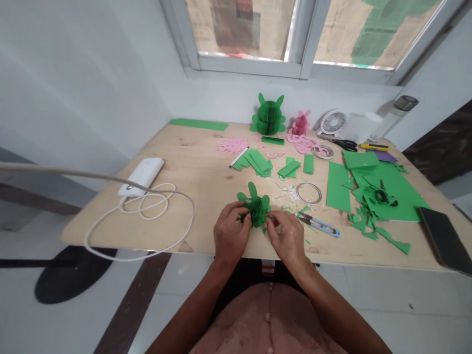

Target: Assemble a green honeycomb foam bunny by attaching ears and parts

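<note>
Near the table's front edge I hold a small green paper figure (259, 209) with a pleated body and rounded ears sticking up. My left hand (232, 227) grips its left side, fingers closed on the paper. On its other side my right hand (285, 231) pinches at the right edge; the fingertips partly hide what they grip. Blue thread snips (320, 223) lie just right of that hand. A ring of tape (309, 193) rests beyond it, beside small white scraps.
A larger green paper figure (269, 118) and a pink one (300, 123) stand at the back. Green sheets (401, 196) and offcuts cover the right side, with a phone (444, 238) at the edge. A white power bank (143, 176) with a looping cable lies left.
</note>
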Action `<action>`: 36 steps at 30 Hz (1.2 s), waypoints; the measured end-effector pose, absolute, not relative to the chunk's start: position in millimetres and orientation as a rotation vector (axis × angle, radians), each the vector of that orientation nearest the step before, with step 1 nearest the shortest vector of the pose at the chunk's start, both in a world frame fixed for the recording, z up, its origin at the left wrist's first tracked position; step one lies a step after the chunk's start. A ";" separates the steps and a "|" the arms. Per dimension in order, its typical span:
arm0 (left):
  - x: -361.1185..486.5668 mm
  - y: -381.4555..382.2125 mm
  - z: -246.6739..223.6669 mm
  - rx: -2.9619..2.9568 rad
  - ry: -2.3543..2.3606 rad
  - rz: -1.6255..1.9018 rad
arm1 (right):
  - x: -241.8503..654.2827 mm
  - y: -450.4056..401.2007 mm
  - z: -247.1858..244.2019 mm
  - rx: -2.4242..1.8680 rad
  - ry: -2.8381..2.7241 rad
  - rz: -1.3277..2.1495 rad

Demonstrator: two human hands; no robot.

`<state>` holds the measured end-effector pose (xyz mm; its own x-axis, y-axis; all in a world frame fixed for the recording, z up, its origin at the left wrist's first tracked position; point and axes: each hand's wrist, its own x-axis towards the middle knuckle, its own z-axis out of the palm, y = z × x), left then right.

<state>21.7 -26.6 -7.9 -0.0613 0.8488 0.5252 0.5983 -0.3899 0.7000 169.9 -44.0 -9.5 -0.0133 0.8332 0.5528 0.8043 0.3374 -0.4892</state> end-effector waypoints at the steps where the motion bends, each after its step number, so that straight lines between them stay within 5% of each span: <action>1: 21.7 -26.8 -8.1 1.961 1.563 1.428 | 169.5 -43.5 -10.0 -1.456 -1.793 0.045; 36: 19.1 -38.0 -10.4 1.761 1.538 1.380 | 172.6 -46.8 -15.6 -1.421 -1.794 0.088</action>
